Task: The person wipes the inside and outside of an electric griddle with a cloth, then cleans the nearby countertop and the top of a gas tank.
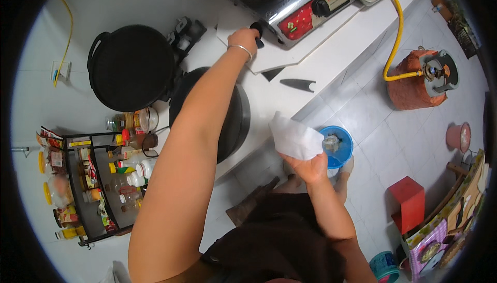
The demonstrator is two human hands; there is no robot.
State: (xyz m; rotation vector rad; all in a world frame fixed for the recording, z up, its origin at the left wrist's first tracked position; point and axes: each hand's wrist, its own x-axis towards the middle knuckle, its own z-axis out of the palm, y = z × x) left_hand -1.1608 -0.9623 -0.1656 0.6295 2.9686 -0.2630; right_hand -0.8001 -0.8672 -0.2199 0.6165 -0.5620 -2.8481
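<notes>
My left hand [244, 40] reaches across the white counter to the corner of the gas stove [310, 16]. Its fingers are closed around a small black piece [256, 27], whose kind I cannot make out. A white sheet of paper towel [297, 137] is gripped in my right hand [309, 169], held out past the counter's front edge. Beneath my left forearm lies a round black pan [239, 122], partly hidden by the arm. A flat dark grey handle-shaped part [297, 84] rests on the counter between my hands.
A blue bin [339, 148] with waste stands on the floor between my feet. A yellow hose runs to a gas cylinder [437, 73] at the right. Another black pan [132, 68] leans at the wall, above a rack of jars [98, 179]. A red stool-like object [407, 202] stands lower right.
</notes>
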